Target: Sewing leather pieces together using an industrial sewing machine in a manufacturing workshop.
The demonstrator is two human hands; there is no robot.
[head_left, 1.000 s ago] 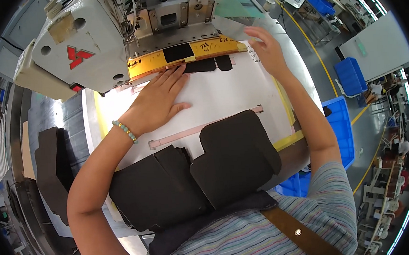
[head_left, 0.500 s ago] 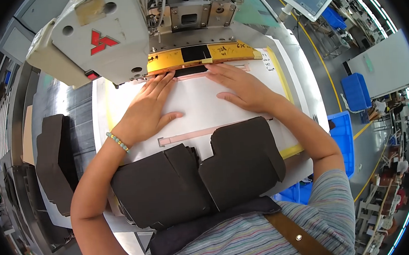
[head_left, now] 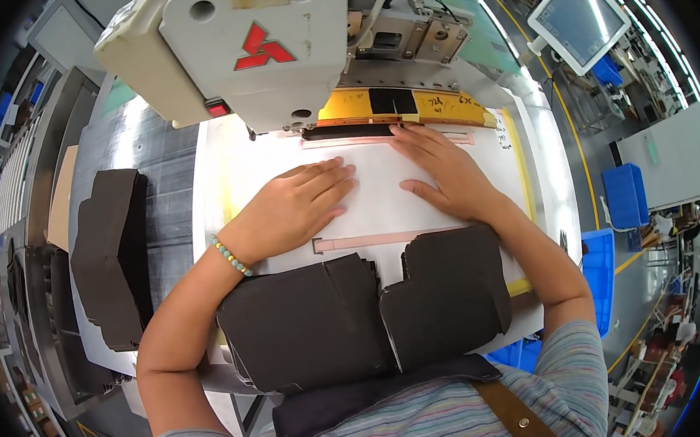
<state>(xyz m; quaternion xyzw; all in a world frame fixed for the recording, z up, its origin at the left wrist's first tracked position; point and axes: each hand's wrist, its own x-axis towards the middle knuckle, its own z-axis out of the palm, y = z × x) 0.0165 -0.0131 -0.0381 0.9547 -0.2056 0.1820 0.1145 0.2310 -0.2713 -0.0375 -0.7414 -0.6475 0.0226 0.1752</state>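
My left hand (head_left: 294,208) lies over the white sheet (head_left: 377,192), palm down, its fingers stretched out and held side by side, apart from the clamp. My right hand (head_left: 452,169) rests palm down on the sheet, thumb spread, its fingertips at the edge of a black strip (head_left: 344,132). That strip lies along the front of a yellow clamp bar (head_left: 451,102) on a sewing machine (head_left: 262,62); part of it is hidden beneath the bar. Close to my body sit two stacks of dark brown panels, a left stack (head_left: 300,323) and a right stack (head_left: 449,301).
A pink strip (head_left: 372,240) marks the sheet between my hands and the stacks. Another pile of dark panels (head_left: 108,260) stands on the metal table at left. A screen (head_left: 581,17) is at the far right, with blue bins (head_left: 624,195) beyond the table.
My left hand has drawn back from the clamp bar and the black strip toward me. My right hand stays at the strip. The whole view has shifted, moving the scene rightward in the picture.
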